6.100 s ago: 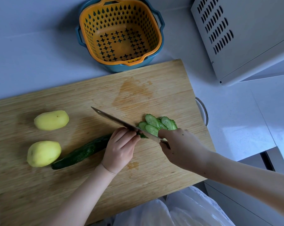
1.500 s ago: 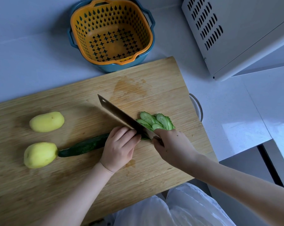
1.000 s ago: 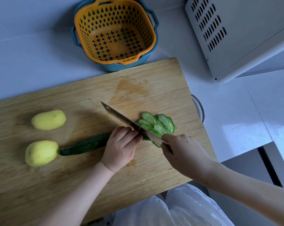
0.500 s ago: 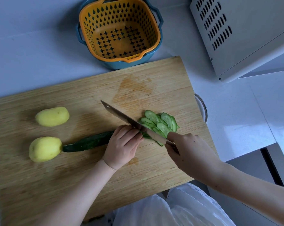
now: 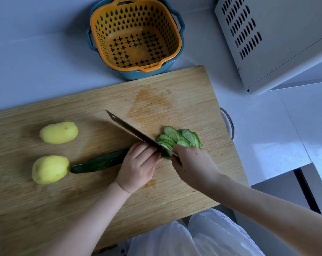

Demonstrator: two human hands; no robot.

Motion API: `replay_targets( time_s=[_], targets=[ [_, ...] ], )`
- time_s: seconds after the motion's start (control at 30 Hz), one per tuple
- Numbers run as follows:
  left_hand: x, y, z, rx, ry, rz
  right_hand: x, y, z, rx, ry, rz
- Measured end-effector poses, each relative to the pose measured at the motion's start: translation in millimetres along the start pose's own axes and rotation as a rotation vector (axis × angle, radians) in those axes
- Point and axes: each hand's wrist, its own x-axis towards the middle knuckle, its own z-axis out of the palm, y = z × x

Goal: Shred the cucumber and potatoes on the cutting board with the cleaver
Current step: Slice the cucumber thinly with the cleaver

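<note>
Cucumber [image 5: 101, 162] shorter, slices [image 5: 182, 137] beside cleaver [image 5: 132, 133], orange strainer [image 5: 172, 32] in blue bowl [image 5: 134, 75]

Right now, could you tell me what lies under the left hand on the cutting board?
The left hand holds the cucumber, whose dark green length sticks out toward a peeled potato. The stretch beneath the fingers, up to the cleaver, is covered.

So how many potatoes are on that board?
2, both whole, at the left of the cutting board: the far potato lies alone; the near potato touches the tip of the cucumber. None seems hidden.
</note>
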Motion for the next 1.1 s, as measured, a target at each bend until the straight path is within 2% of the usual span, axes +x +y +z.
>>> replay_targets(
  time_s=[0.13,0.5,0.83,1.1],
  targets=[
    [0,0,0,-0.007,0.01,-0.009,-11,8,-7,0.067,0.023,0.01],
    [-1,-1,3,0.017,0.021,0.001,-40,16,-21,-0.043,0.013,-0.017],
    [-1,0,0,0.006,-0.001,-0.003,-15,7,-16,-0.054,-0.047,-0.051],
    [-3,-3,-11,0.016,-0.038,-0.045,0,6,-3,0.052,-0.004,-0.022]
  ],
)
